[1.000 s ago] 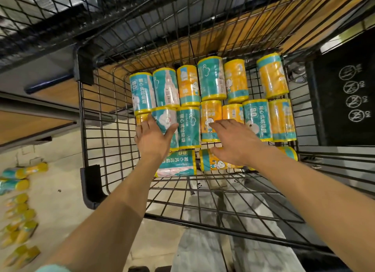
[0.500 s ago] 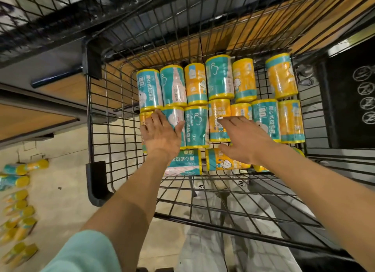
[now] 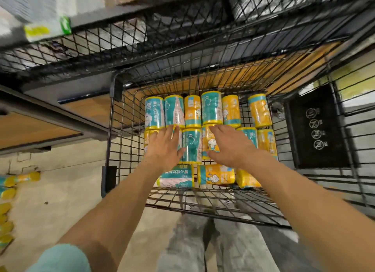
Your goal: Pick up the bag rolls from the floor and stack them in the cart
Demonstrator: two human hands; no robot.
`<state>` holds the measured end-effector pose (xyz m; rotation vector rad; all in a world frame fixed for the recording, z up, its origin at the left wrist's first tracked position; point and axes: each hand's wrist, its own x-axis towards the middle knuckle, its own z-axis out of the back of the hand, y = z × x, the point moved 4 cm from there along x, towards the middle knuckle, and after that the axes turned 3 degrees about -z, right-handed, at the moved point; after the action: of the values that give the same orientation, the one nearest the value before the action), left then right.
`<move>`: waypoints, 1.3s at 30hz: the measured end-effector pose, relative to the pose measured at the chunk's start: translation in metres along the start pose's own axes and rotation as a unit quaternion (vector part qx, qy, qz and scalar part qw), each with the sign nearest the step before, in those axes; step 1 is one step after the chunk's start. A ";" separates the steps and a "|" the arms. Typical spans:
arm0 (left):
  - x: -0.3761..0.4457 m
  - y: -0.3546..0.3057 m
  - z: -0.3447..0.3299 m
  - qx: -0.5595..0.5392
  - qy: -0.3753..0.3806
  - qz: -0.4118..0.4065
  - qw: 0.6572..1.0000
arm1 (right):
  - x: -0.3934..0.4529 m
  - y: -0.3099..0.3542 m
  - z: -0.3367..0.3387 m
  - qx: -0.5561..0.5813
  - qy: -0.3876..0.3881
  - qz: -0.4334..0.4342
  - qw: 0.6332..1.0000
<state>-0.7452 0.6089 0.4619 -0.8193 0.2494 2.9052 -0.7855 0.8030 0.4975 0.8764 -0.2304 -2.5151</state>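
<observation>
Bag rolls packed in the cart, both hands flat on them

Bag rolls (image 3: 211,109) packed in rows inside the black wire cart (image 3: 113,133). Teal ones and yellow ones, mixed. Back row of six, side by side, one yellow roll (image 3: 259,110) a little apart at the right end. Second row just in front, touching the back row. Three more rolls lying crosswise at the near edge: a teal one (image 3: 176,177), a yellow one (image 3: 216,174), and another yellow one (image 3: 246,180) partly hidden under the right arm.

Left hand (image 3: 162,148) laid flat on the left part of the second row, fingers straight and spread, tips reaching the bottom of the back row. Holding nothing, just pressing or resting on the rolls. Right hand (image 3: 229,148) flat too, on the middle and right part of the same row, fingers straight, thumb sticking out to the left toward a teal roll (image 3: 191,145) between the two hands. Nothing gripped there either.

More rolls on the floor (image 3: 60,190) at the far left, teal and yellow (image 3: 22,178), blurry and cut off by the edge. Black mat (image 3: 316,127) with white round signs to the right of the cart. Wooden shelf (image 3: 30,129) at the left. Pale green sleeve (image 3: 60,259) at the bottom. Grey trousers (image 3: 213,247) below the cart.
</observation>
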 end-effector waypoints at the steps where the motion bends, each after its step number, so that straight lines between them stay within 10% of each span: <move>1: -0.008 0.001 0.011 0.002 0.013 -0.035 0.999 | -0.006 0.006 0.009 -0.002 -0.002 0.004 1.000; 19: -0.254 0.090 0.200 -0.127 -0.130 0.143 0.973 | -0.123 0.161 0.197 -0.186 -0.078 0.170 0.965; 39: -0.681 0.169 0.045 -0.253 -0.157 0.621 0.725 | -0.238 0.578 0.103 -0.295 -0.033 0.583 0.757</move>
<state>-0.2162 0.4085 0.8803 -0.0500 -0.1327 4.4500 -0.4714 0.4095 0.8822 0.2020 0.0275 -1.2705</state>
